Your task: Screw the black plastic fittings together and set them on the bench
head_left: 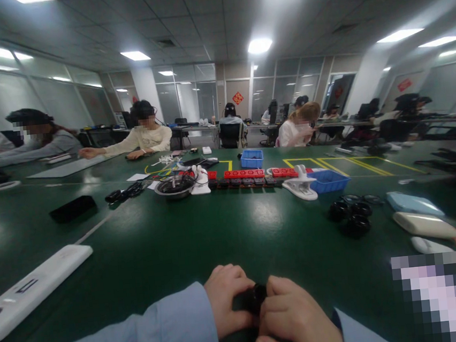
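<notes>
Between the two hands sits a small black object (258, 297): the left hand (230, 301) curls round one side, and the right hand (291, 315) folds its fingers over the other. Largely hidden, it looks light, stiff and perhaps slick; its outer sides seem the surest hold. Farther right, round black pieces (358, 224) lie on the green table (158, 247).
</notes>
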{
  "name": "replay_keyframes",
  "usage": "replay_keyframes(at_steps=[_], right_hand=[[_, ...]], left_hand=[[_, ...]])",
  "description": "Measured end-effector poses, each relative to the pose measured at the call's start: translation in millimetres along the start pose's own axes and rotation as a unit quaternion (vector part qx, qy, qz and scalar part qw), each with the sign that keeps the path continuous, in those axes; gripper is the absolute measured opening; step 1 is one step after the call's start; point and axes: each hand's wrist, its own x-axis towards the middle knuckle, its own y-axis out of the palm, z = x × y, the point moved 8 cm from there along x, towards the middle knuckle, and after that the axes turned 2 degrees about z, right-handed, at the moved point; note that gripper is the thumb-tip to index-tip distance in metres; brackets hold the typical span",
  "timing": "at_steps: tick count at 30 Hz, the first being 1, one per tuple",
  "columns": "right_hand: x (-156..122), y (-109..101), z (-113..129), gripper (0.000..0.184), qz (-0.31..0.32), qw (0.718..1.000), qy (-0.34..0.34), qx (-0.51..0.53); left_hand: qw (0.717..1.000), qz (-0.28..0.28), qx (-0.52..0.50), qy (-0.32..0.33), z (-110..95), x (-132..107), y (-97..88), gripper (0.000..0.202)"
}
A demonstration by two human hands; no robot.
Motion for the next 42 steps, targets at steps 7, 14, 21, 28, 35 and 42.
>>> replay_keyframes(at_steps=[7, 14, 21, 28, 35, 42], right_hand=[[-3, -10, -31, 0.047, -0.028, 0.988, 0.137, -0.064], [-5, -13, -53, 0.025, -0.03, 0.971, 0.233, -0.036], [-5, -13, -36, 0.018, -0.055, 0.982, 0.183, 0.01], [-2, -10, -30, 0.016, -0.027, 0.986, 0.165, 0.015], [-1, -11, -30, 0.017, -0.026, 0.983, 0.182, 0.026], [-1, -11, -31, 0.019, -0.024, 0.982, 0.184, 0.031]], left_hand=[[1.0, -0.003, -0.004, -0.001, 3, 0, -0.3, 0.039], [1.0, 0.0, 0.009, 0.005, 2, -1, 0.0, 0.041], [1.0, -0.007, 0.008, 0.006, 3, -1, 1.9, 0.037], [1.0, -0.011, 0.019, 0.02, 1, -1, 2.0, 0.035], [0.999, -0.016, 0.023, 0.017, 0, -1, 1.5, 0.032], [0.999, -0.016, 0.024, 0.017, 0, -1, 1.6, 0.032]])
